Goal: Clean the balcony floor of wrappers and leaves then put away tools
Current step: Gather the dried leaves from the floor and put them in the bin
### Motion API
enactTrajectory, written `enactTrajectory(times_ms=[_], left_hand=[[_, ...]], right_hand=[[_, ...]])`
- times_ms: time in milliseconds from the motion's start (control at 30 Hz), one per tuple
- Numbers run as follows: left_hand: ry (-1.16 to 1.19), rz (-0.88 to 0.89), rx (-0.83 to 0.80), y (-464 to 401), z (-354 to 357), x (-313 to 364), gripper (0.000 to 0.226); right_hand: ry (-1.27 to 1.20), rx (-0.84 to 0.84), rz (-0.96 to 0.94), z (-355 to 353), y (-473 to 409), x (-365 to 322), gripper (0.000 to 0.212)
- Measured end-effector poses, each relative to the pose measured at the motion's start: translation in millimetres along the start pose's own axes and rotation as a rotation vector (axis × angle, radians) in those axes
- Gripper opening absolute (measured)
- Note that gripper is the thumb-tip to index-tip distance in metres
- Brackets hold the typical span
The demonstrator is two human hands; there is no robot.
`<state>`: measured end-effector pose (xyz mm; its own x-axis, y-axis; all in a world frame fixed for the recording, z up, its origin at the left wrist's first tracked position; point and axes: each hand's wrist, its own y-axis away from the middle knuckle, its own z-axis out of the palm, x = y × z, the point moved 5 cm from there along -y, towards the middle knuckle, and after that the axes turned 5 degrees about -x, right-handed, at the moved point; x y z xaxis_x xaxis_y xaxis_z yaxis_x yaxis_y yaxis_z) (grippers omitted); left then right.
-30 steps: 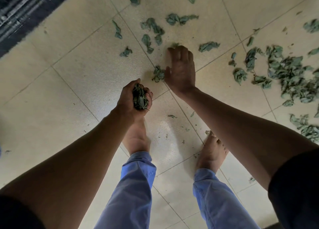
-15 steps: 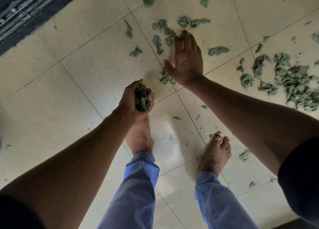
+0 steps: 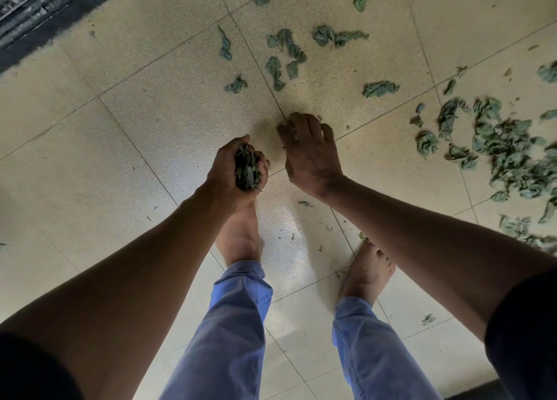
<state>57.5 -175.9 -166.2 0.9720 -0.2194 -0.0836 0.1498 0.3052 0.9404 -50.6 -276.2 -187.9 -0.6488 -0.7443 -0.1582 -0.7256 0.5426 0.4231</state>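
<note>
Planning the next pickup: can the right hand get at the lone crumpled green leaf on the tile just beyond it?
Probably yes. The right hand is low over the floor, and only bare tile lies between it and the crumpled green leaf.

Your left hand (image 3: 232, 170) holds a bunch of crumpled green leaves (image 3: 247, 169) above the beige tiled floor (image 3: 144, 134); your right hand (image 3: 310, 152) is just beside it, with a scattered leaf pile (image 3: 506, 149) toward the floor's right edge.
</note>
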Motion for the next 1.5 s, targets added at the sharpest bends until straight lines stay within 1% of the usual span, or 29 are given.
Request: enactTrajectory(times_ms=[100, 233, 333, 500, 600, 700, 833, 900, 967, 1067, 1167, 1233, 1267, 1300, 1367, 1433, 1500], left_hand=[[-0.009, 0.000, 0.005, -0.3, -2.8, -1.9, 0.033], [-0.019, -0.007, -0.003, 0.4, -5.4, -3.7, 0.033], [-0.022, -0.008, -0.007, 2.0, -6.6, -4.5, 0.033], [-0.024, -0.001, -0.010, 2.7, -10.7, -5.7, 0.033], [-0.027, 0.002, -0.011, 2.9, -13.9, -9.6, 0.033], [-0.027, -0.007, -0.006, 4.9, -16.9, -14.7, 0.034], [-0.022, -0.011, -0.008, 7.9, -20.2, -20.3, 0.034], [-0.027, -0.011, -0.010, 9.4, -20.9, -22.3, 0.034], [-0.028, -0.007, -0.012, 10.5, -21.0, -24.9, 0.035], [-0.028, 0.012, -0.008, 12.9, -19.6, -27.9, 0.034], [-0.004, 0.037, 0.000, 15.1, -14.1, -32.4, 0.031], [-0.006, 0.073, -0.012, 18.7, -3.2, -35.2, 0.030], [-0.038, 0.100, -0.031, 21.6, 3.9, -36.3, 0.037], [-0.083, 0.119, -0.061, 24.1, 11.5, -37.9, 0.050], [-0.174, 0.109, -0.137, 30.2, 26.1, -43.8, 0.069], [-0.207, 0.102, -0.176, 32.0, 34.2, -46.5, 0.072], [-0.200, 0.126, -0.153, 28.7, 34.2, -41.4, 0.066]], right_hand=[[0.089, -0.036, -0.013, 0.3, 6.7, 5.4, 0.076], [0.166, -0.122, -0.104, 4.1, 9.2, 9.5, 0.071], [0.248, -0.097, -0.184, 5.7, 9.2, 16.8, 0.061], [0.244, -0.031, -0.260, 6.4, 8.3, 26.9, 0.041], [0.215, -0.074, -0.272, 7.3, 2.7, 25.8, 0.028], [0.155, -0.099, -0.275, 2.8, -1.2, 22.1, 0.025], [0.006, -0.060, -0.227, -2.1, -3.8, 21.1, 0.026], [-0.107, -0.032, -0.161, -0.1, -8.8, 24.3, 0.029], [-0.296, 0.008, -0.021, -2.0, -11.3, 31.3, 0.029], [-0.651, 0.134, 0.177, -23.2, -0.4, 34.2, 0.025], [-0.988, 0.192, 0.215, -63.3, 26.1, 12.6, 0.017], [-1.082, 0.186, 0.189, -88.6, 44.3, -7.0, 0.014], [-1.088, 0.168, 0.175, -96.8, 52.1, -16.5, 0.013], [-1.080, 0.153, 0.165, -102.1, 59.1, -25.0, 0.013], [-1.012, 0.153, 0.135, -106.8, 68.7, -38.8, 0.016], [-0.821, 0.159, 0.112, -103.7, 68.1, -46.7, 0.016], [-0.613, 0.155, 0.127, -97.7, 60.5, -48.0, 0.015]])
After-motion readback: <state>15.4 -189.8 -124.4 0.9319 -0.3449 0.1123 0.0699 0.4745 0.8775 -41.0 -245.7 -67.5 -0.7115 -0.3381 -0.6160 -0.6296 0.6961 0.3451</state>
